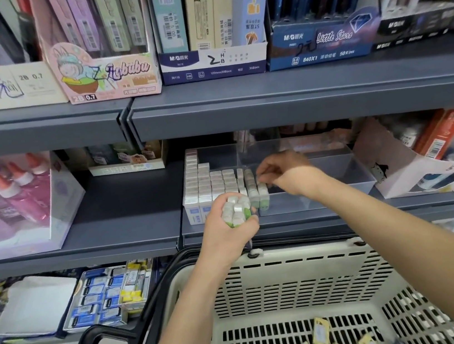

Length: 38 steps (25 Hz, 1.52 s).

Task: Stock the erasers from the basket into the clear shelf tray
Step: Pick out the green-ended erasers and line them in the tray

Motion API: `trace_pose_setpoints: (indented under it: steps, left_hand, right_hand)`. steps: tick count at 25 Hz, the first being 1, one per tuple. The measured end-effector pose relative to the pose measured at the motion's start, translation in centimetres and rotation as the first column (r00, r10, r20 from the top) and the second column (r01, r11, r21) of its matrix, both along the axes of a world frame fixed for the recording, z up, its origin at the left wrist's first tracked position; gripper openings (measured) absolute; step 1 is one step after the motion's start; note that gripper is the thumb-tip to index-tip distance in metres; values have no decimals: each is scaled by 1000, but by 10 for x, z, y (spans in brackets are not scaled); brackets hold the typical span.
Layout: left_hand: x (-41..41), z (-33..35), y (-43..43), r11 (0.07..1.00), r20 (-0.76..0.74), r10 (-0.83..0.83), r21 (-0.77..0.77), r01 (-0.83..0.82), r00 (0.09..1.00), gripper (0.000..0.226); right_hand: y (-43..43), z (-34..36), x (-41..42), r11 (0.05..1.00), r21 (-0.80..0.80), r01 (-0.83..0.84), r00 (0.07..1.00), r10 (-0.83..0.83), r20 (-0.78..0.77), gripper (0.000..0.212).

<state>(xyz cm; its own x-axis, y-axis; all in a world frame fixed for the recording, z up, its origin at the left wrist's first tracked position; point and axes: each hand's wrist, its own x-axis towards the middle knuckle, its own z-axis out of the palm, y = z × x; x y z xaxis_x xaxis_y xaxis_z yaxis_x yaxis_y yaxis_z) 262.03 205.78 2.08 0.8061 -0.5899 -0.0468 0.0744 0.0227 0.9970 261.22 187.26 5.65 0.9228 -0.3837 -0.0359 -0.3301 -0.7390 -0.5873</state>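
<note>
While left grip (226, 228) clutches white, green-sleeved erasers (236, 210) | right grip (286, 173) pinches one in tray (320, 198)

The clear plastic shelf tray (336, 168) is open on top, its right half bare. Rows of white boxed erasers (207, 183) fill the left side. The dark grey metal shelf (297, 97) above overhangs, leaving a low gap. The right hand (287, 172) blocks mid-tray; the left hand (227, 227), gripping small green-and-white erasers (236, 208), hangs before the front wall.
</note>
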Motion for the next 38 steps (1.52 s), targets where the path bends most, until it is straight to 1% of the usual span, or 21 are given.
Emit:
trace_pose_setpoints:
  steps: [3,8,9,10,11,12,13,14,15,17,19,24,26,27,29,30,31,32,34,35,38]
  left_hand:
    - [2,-1,-1,1000,-8,-2,8,2,1000,30]
    - [3,-2,-3,1000,-26,2,14,-2,1000,31]
    - [4,-3,-2,1000,-27,-2,15,3,1000,32]
    - [4,-3,-2,1000,-26,-6,16,7,1000,32]
    - [4,-3,-2,1000,-24,-9,17,9,1000,32]
    - [4,-3,-2,1000,-21,-10,17,10,1000,32]
    - [4,-3,-2,1000,-18,-9,16,9,1000,31]
    - [4,-2,-2,1000,-12,-6,20,6,1000,31]
    - [4,-1,-2,999,-3,-4,31,5,1000,31]
    - [4,0,-2,998,14,-16,54,15,1000,32]
    - [3,0,-2,998,37,-42,55,40,998,27]
    - [3,-3,-3,996,65,-77,46,75,995,27]
    - [6,-7,-4,999,13,-47,11,47,999,29]
    - [7,-8,-4,999,-26,-32,-16,31,999,29]
    - [10,-11,-4,999,-72,-20,-45,17,997,29]
    - [11,-13,-4,999,-75,-23,-47,20,997,29]
    - [11,-14,-4,999,-74,-28,-47,24,997,29]
    - [12,-15,-5,999,-72,-31,-46,28,997,30]
    - [12,-15,-5,998,-73,-34,-45,31,997,30]
    - [12,-15,-5,998,-73,-35,-49,31,997,30]
    - [12,-15,-6,998,-76,-41,-57,37,996,29]
  right_hand:
    - [0,-2,1,1000,11,-26,999,27,-34,9]
    - [-1,7,-4,997,41,-59,994,63,-92,19]
    - [1,11,-5,997,8,-74,991,74,-108,21]
    - [3,15,-8,994,-60,-92,990,85,-112,22]
    - [7,18,-12,983,-149,-105,992,93,-82,23]
    - [13,22,-17,969,-218,-112,994,111,-14,22]
    - [20,25,-24,964,-232,-127,988,145,62,20]
    - [28,26,-32,969,-186,-164,975,188,118,17]
    - [35,28,-38,971,-95,-219,963,230,139,13]
    - [45,28,-46,963,50,-267,959,259,116,11]
    - [45,26,-48,968,73,-242,967,234,106,12]
    - [39,25,-54,966,160,-202,977,186,108,11]
    - [24,29,-52,973,189,-136,985,111,134,11]
    - [15,33,-48,976,201,-87,982,50,180,12]
    - [-2,40,-37,959,283,15,950,-102,296,23]
    - [-7,40,-29,950,307,58,934,-160,321,28]
    - [-10,37,-21,959,266,94,932,-179,316,29]
    - [-10,32,-13,977,177,117,947,-163,278,26]
    - [-7,19,-4,994,44,99,978,-105,183,21]
    - [-6,14,0,997,31,77,987,-80,142,20]
    - [-4,0,3,997,67,26,999,-28,27,18]
